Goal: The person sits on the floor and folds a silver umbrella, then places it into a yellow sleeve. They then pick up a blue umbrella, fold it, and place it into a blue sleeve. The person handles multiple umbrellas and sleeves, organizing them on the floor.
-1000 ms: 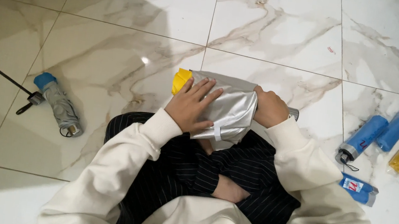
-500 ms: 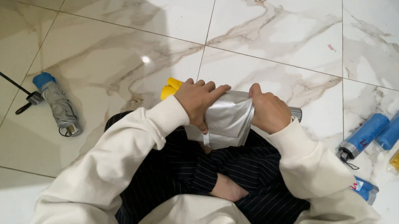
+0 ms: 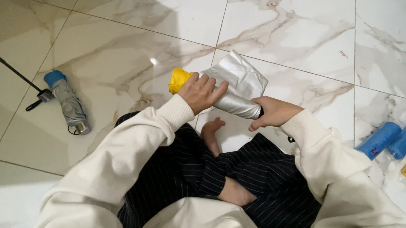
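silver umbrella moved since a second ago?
Yes. The silver umbrella went from bunched upright against the lap to rolled and lying crosswise, farther out over the floor tile seam, between both hands.

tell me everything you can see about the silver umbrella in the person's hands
The silver folding umbrella is collapsed, with shiny crinkled fabric partly rolled and a loose flap sticking up behind. A yellow end shows at its left. It lies roughly level above the marble floor. The left hand wraps its yellow end; the right hand grips the other end.
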